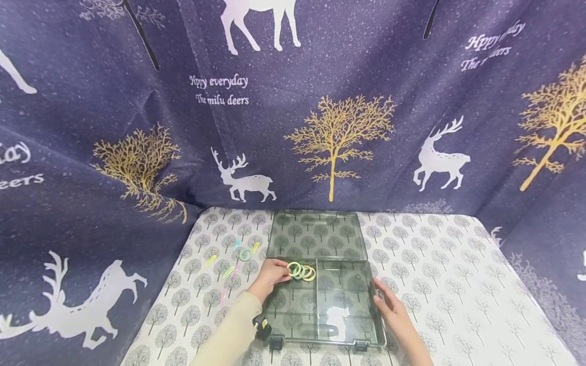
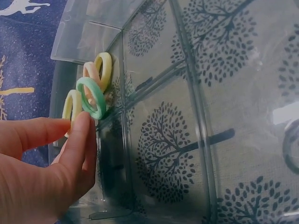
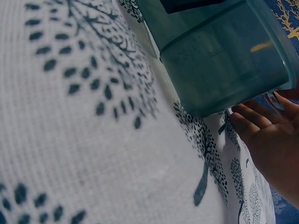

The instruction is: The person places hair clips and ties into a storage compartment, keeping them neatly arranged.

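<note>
A transparent grey-green divided box (image 1: 341,305) lies with its lid (image 1: 318,236) folded back behind it. In its back left compartment are several small ring-shaped hair ties, among them a green hair tie (image 2: 92,98), a peach hair tie (image 2: 91,72) and a yellow hair tie (image 2: 104,70). My left hand (image 1: 273,274) pinches a pale yellow hair tie (image 2: 69,105) between thumb and fingers, beside the others. At the box's right outer wall, my right hand (image 1: 391,307) touches the side with its fingers fairly straight. The right thumb is partly hidden in the right wrist view.
Left of the box, on the tree-patterned cloth (image 1: 435,295), lie a green ring (image 1: 245,254), a yellow clip (image 1: 211,260), a pink clip (image 1: 224,295) and several other small clips. Two latches, one a dark latch (image 1: 360,346), line the box's front edge. A blue curtain (image 1: 293,127) hangs behind.
</note>
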`<state>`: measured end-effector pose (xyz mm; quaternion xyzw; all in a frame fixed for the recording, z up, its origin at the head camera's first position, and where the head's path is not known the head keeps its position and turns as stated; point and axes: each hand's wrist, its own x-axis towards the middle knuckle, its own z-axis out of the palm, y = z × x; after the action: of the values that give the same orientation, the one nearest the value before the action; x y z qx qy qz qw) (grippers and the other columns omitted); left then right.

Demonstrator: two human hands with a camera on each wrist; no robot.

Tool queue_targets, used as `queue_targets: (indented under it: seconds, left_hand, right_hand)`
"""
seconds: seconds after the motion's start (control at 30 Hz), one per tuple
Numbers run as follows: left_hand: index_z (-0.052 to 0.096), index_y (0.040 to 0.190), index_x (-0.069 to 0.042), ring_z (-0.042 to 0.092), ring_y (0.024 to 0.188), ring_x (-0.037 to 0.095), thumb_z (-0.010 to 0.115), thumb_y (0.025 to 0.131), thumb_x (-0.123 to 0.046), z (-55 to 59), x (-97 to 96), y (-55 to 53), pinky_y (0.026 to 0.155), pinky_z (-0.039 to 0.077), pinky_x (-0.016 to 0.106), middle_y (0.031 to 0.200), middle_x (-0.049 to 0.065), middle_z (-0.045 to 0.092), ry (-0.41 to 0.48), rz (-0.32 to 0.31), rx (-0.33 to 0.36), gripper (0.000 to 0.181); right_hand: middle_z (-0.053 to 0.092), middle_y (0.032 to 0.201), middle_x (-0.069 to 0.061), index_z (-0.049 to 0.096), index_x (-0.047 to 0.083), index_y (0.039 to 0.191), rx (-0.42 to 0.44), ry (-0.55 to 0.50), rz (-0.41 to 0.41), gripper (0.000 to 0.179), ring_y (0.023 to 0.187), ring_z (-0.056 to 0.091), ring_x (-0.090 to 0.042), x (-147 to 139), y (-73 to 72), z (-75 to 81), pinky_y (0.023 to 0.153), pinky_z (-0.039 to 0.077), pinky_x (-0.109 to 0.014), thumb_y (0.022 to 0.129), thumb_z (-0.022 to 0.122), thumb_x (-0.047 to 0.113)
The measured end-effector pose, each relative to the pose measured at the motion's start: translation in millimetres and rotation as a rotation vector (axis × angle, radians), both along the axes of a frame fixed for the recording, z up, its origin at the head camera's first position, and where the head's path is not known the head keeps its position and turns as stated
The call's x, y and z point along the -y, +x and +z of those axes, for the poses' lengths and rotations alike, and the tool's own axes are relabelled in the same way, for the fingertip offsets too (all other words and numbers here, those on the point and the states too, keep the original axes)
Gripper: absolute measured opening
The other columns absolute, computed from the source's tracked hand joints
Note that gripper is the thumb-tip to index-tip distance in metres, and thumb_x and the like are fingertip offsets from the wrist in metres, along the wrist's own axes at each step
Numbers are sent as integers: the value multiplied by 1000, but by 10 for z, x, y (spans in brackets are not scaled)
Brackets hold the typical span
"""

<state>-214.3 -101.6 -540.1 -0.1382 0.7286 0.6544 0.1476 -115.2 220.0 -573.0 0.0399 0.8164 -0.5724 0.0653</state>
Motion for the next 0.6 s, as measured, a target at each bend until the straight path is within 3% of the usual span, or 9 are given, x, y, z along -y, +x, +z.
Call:
queue_targets:
  seconds: [0.27,0.6]
  left_hand:
    - [58,103,19,68,71,21,58,82,16,-14,-19,-3,67,61,25,87,19,60,-48,-8,-11,22]
    - [59,102,17,68,72,21,59,82,15,-47,-14,-16,68,61,26,86,18,61,-102,-17,-6,20]
  right_hand:
    - [23,155,-22,33,14,149,-21,-38,-2,52,140,21,-43,10,10,6,111,25,-61,101,48,28]
    - [22,155,-22,32,13,149,-17,-58,5,54,141,18,-45,1,6,0,111,21,-63,100,48,29]
